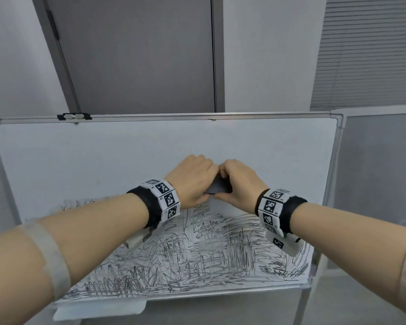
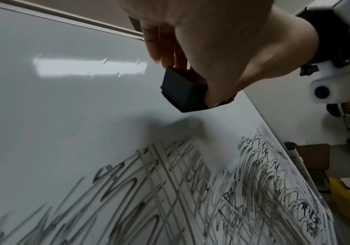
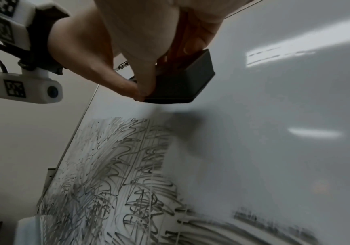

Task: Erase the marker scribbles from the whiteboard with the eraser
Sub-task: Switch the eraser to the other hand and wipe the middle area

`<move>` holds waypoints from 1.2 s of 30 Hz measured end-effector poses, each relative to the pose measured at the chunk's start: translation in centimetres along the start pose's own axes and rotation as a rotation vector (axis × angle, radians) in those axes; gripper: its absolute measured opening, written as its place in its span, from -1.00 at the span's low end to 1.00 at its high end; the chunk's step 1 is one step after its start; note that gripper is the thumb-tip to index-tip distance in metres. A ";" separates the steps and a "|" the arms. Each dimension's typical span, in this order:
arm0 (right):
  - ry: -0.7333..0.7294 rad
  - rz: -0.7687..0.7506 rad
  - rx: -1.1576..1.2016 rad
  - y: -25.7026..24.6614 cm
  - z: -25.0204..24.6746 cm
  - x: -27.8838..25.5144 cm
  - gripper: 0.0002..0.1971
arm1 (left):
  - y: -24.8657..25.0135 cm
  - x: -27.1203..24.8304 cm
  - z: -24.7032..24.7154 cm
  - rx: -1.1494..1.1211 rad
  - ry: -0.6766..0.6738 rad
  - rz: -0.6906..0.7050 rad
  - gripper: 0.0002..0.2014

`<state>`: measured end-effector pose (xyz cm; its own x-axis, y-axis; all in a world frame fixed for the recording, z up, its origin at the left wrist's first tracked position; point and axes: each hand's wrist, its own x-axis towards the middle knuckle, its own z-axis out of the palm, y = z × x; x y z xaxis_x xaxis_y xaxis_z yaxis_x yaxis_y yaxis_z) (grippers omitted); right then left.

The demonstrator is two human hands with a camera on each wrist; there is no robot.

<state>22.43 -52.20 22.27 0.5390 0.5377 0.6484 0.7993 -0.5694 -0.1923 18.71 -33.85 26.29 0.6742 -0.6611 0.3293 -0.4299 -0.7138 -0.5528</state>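
A white whiteboard (image 1: 80,160) stands in front of me, its upper half bare. Dense black marker scribbles (image 1: 197,254) cover its lower half. Both hands meet at the board's middle, just above the scribbles, around a small black eraser (image 1: 218,187). My left hand (image 1: 192,179) grips its left end and my right hand (image 1: 239,184) its right end, fingers curled over the top and thumbs below. The wrist views show the eraser (image 2: 182,92) (image 3: 182,82) close over the bare board, a shadow beneath it. Whether it touches the surface I cannot tell.
A black-and-white clip (image 1: 74,116) sits on the board's top frame at the left. A white tray (image 1: 99,310) hangs under the bottom edge at the left. Behind the board are a grey door (image 1: 138,55) and window blinds (image 1: 370,55).
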 end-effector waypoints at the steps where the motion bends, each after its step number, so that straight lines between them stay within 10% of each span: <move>1: -0.029 -0.001 -0.012 -0.1 -0.5 0.2 -0.49 | 0.0 0.2 -0.2 -0.003 -0.004 -0.014 -0.54; 4: -0.078 -0.046 -0.076 0.1 -3.1 1.4 -0.60 | -0.4 0.6 -0.8 -0.024 0.008 -0.041 -0.51; 10: 0.303 0.041 -0.214 1.3 -10.7 8.7 -0.68 | -1.3 0.7 -0.9 0.012 0.034 -0.013 -0.59; 16: -0.181 0.348 -0.372 4.4 -9.9 12.0 -0.58 | 0.2 0.1 0.5 0.010 -0.050 -0.035 -0.63; 36: 0.023 0.282 -0.445 6.6 -6.5 12.1 -0.57 | 1.4 -2.4 7.9 0.004 0.018 -0.025 -0.61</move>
<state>32.48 -53.48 33.66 0.7068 0.3143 0.6338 0.4311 -0.9017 -0.0336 21.21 -31.45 18.66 0.6735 -0.6472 0.3571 -0.4105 -0.7293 -0.5474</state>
